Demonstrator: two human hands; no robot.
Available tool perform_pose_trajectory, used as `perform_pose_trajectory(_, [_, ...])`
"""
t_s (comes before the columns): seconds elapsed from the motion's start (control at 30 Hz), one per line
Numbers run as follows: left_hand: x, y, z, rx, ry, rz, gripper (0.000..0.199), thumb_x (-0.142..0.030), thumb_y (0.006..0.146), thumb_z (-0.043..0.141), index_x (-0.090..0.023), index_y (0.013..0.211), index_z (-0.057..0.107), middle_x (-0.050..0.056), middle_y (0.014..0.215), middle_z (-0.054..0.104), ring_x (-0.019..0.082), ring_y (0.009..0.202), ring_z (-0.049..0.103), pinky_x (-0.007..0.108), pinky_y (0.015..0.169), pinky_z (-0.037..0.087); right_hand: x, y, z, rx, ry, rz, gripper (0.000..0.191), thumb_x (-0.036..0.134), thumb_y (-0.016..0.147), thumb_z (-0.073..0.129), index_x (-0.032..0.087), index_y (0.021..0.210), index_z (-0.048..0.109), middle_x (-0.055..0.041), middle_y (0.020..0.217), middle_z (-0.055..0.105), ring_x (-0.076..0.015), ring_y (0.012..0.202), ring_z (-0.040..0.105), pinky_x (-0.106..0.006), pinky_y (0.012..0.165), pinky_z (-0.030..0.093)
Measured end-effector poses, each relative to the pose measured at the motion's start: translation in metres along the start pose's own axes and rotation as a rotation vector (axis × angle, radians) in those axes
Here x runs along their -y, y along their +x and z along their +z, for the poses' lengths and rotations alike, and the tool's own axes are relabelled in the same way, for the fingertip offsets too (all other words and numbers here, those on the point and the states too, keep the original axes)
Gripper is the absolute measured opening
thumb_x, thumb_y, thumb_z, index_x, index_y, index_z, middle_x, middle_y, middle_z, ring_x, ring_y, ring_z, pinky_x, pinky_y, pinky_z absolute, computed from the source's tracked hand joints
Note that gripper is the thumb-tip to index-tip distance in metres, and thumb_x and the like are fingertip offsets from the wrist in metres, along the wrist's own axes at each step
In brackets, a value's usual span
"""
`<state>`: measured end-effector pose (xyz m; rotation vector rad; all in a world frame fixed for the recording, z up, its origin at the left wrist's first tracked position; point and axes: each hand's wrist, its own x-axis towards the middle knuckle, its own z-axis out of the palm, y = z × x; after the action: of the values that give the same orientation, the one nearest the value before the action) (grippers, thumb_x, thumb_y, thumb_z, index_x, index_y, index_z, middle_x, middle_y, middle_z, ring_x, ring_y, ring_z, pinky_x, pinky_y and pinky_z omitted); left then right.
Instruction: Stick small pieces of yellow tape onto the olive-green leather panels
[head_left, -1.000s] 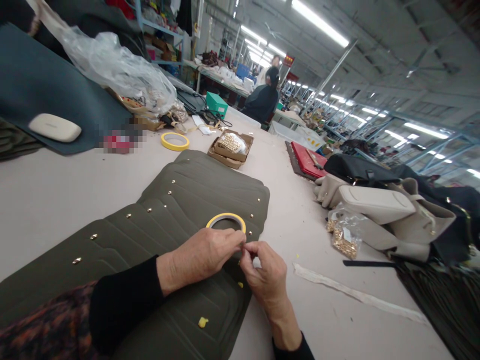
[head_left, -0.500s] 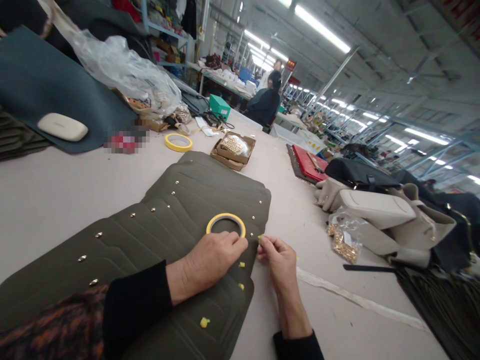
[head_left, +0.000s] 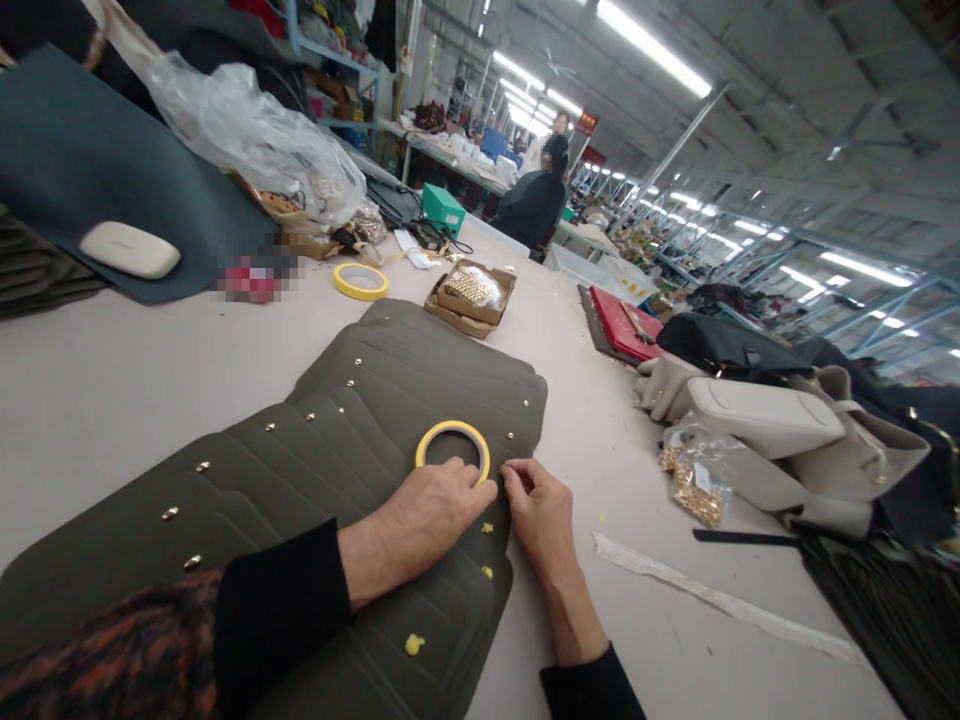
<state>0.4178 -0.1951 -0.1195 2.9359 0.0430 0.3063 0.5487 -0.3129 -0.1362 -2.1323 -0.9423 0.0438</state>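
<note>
An olive-green panel (head_left: 292, 480) with embossed lines and several gold studs lies on the table under my hands. My left hand (head_left: 424, 525) rests on the panel, its fingers closed on the near side of a yellow tape roll (head_left: 450, 429). Just right of the roll, my right hand (head_left: 541, 508) pinches a tiny bit of yellow tape (head_left: 502, 470) over a stud near the panel's right edge; the fingertips partly hide it. Nearer to me, small yellow tape scraps (head_left: 414, 644) stick to the panel along that same side.
Beyond the panel sit a second tape roll (head_left: 361, 281) and a cardboard box (head_left: 471, 298) of gold studs. A pale glasses case (head_left: 130, 250) lies at left. Beige bags (head_left: 765, 410), a bag of gold hardware (head_left: 697, 490) and a white strip (head_left: 712, 595) are at right. A person (head_left: 531, 205) sits far back.
My right hand has moved left from beside the panel's edge, bringing the bit of tape onto the stud. My left hand stays on the tape roll.
</note>
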Motion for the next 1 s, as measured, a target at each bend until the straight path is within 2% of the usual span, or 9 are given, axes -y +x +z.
perform_pose_trajectory(0.13, [0.002,-0.002,0.000,-0.034,0.007,0.007,0.007,-0.011,0.089,0.051,-0.018,0.088,0.052,0.004,0.086,0.058,0.022,0.077,0.053,0.032,0.062,0.047,-0.005,-0.002,-0.010,-0.095,-0.022,-0.015,0.033,0.034,0.084,0.060,0.014,0.109,0.061,0.0026,0.059,0.064,-0.0142,0.052,0.060,-0.024,0.055,0.047])
perform_pose_trajectory(0.23, [0.004,-0.003,0.001,-0.053,0.020,0.007,0.008,-0.011,0.089,0.050,-0.019,0.088,0.053,0.005,0.085,0.057,0.023,0.078,0.052,0.033,0.063,0.046,-0.010,-0.005,-0.013,-0.085,-0.087,-0.191,0.019,0.030,0.088,0.054,0.016,0.094,0.065,-0.0031,0.074,0.068,-0.0142,0.063,0.062,-0.025,0.063,0.048])
perform_pose_trajectory(0.33, [0.006,-0.003,0.002,-0.062,0.046,-0.008,0.011,-0.011,0.089,0.046,-0.019,0.088,0.053,0.005,0.084,0.055,0.023,0.077,0.051,0.035,0.065,0.044,-0.010,-0.006,-0.008,-0.016,-0.206,-0.307,0.018,0.024,0.089,0.051,0.017,0.086,0.067,-0.0055,0.079,0.069,-0.0159,0.071,0.063,-0.027,0.068,0.046])
perform_pose_trajectory(0.47, [0.007,-0.002,0.003,-0.051,0.059,-0.014,0.015,-0.008,0.089,0.042,-0.018,0.089,0.052,0.005,0.081,0.054,0.022,0.073,0.051,0.036,0.067,0.043,-0.006,-0.003,0.003,-0.017,-0.217,-0.142,0.017,0.024,0.086,0.054,0.017,0.084,0.070,-0.0056,0.079,0.070,-0.0167,0.070,0.063,-0.028,0.069,0.047])
perform_pose_trajectory(0.6, [0.008,-0.003,-0.004,-0.045,0.005,0.004,0.014,-0.008,0.088,0.042,-0.018,0.091,0.052,0.005,0.083,0.055,0.021,0.074,0.052,0.032,0.066,0.043,0.000,-0.002,0.001,0.013,-0.133,-0.026,0.017,0.026,0.082,0.057,0.018,0.080,0.072,-0.0044,0.076,0.071,-0.0165,0.068,0.063,-0.028,0.067,0.047])
perform_pose_trajectory(0.67, [0.011,-0.003,-0.010,-0.050,-0.049,0.034,0.012,-0.011,0.090,0.042,-0.018,0.091,0.052,0.004,0.085,0.055,0.020,0.076,0.053,0.031,0.066,0.043,0.003,-0.005,-0.006,0.074,-0.088,-0.024,0.016,0.025,0.081,0.058,0.018,0.076,0.072,-0.0028,0.072,0.070,-0.0153,0.064,0.062,-0.026,0.064,0.046])
perform_pose_trajectory(0.8, [0.020,-0.004,-0.015,-0.113,-0.101,0.056,0.014,-0.017,0.095,0.039,-0.017,0.090,0.052,0.003,0.084,0.055,0.017,0.076,0.053,0.028,0.067,0.044,0.011,-0.016,-0.021,0.428,0.025,-0.042,0.021,0.023,0.078,0.060,0.018,0.061,0.070,0.0038,0.054,0.063,-0.0112,0.051,0.056,-0.019,0.046,0.036])
perform_pose_trajectory(0.87, [0.024,-0.004,-0.015,-0.148,-0.121,0.061,0.016,-0.017,0.096,0.038,-0.017,0.089,0.053,0.002,0.082,0.054,0.015,0.074,0.054,0.025,0.066,0.044,0.014,-0.020,-0.026,0.514,0.075,-0.067,0.026,0.024,0.080,0.059,0.018,0.057,0.068,0.0049,0.049,0.059,-0.0098,0.047,0.052,-0.019,0.043,0.032])
perform_pose_trajectory(1.0, [0.028,-0.004,-0.014,-0.178,-0.212,0.094,0.015,-0.017,0.096,0.041,-0.019,0.099,0.056,0.000,0.080,0.057,0.012,0.074,0.058,0.021,0.068,0.046,0.015,-0.019,-0.028,0.209,0.190,-0.034,0.021,0.027,0.085,0.056,0.016,0.078,0.072,0.0002,0.066,0.067,-0.0133,0.060,0.060,-0.021,0.055,0.046])
